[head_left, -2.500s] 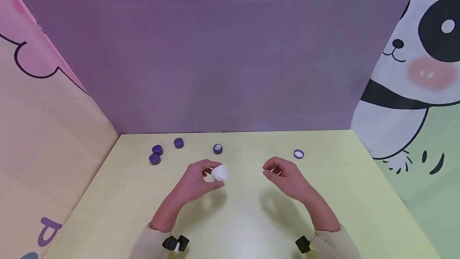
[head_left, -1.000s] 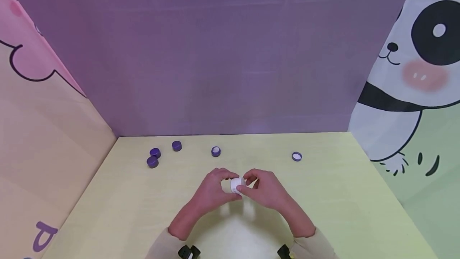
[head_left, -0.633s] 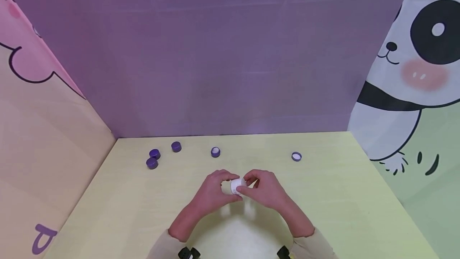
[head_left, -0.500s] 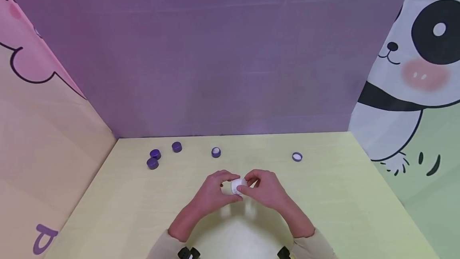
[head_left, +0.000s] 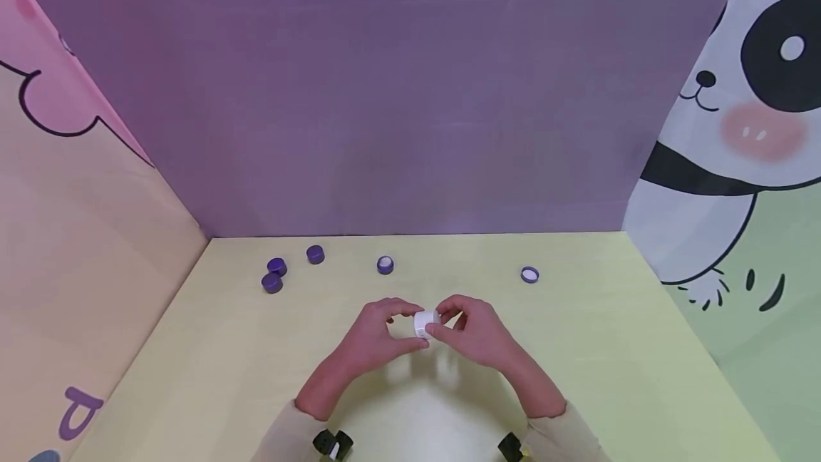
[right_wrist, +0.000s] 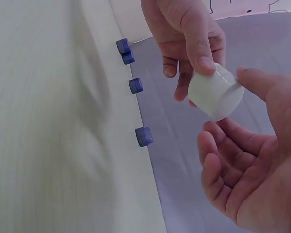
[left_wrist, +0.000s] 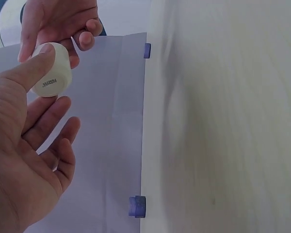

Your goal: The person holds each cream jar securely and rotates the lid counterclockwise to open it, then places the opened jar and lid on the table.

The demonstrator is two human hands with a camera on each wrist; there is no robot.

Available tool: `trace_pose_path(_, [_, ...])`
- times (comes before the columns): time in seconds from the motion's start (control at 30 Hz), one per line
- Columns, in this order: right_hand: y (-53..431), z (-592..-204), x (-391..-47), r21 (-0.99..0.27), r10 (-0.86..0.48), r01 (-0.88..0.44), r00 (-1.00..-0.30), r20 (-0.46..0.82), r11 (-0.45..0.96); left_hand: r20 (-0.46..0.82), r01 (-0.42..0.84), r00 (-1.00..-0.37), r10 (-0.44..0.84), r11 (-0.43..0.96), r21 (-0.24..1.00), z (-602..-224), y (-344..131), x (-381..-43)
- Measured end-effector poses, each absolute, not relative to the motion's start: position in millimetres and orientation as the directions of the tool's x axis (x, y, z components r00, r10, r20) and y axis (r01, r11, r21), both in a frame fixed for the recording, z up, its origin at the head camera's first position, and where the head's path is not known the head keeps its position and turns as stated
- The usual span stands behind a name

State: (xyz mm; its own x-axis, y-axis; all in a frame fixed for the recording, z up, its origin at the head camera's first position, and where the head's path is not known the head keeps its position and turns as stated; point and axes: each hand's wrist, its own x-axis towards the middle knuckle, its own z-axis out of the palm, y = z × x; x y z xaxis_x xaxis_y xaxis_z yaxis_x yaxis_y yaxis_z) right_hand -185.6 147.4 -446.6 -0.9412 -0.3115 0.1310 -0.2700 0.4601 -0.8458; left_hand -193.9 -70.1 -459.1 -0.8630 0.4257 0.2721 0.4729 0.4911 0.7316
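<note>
A small white jar [head_left: 423,324] is held up above the table between both hands, lying on its side in the head view. My left hand [head_left: 375,336] pinches the jar's left end between thumb and fingers. On the other end, the thumb and index finger of my right hand [head_left: 479,334] pinch it. Small dark print shows on the base of the jar [left_wrist: 51,83] in the left wrist view. In the right wrist view a seam runs around the jar [right_wrist: 213,92] near the end at my right thumb. My right hand's other fingers curl loosely below.
Toward the back left of the pale table [head_left: 256,362] stand several purple round caps [head_left: 272,283]. Another purple piece with a white top [head_left: 385,264] stands at back centre, and a purple ring-like cap with a white inside [head_left: 529,274] lies at right. A purple wall [head_left: 410,91] closes the back.
My right hand, earlier empty and apart, has come in to the jar, and my left hand has carried the jar rightward to it. Over the last half second both grips look nearly the same.
</note>
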Motion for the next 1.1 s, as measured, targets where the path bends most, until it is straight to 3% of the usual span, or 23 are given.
trace_pose_path(0.43, [142, -439, -185, -0.837, -0.348, -0.26, -0.933, 0.089, 0.482, 0.254, 0.431, -0.89, 0.379, 0.516, 0.741, -454, -72, -190])
trace_pose_path(1.1, [131, -450, -179, -0.838, -0.327, -0.274, -0.937, 0.123, 0.471, 0.241, 0.496, -0.838, 0.49, 0.496, 0.713, -455, -81, -193])
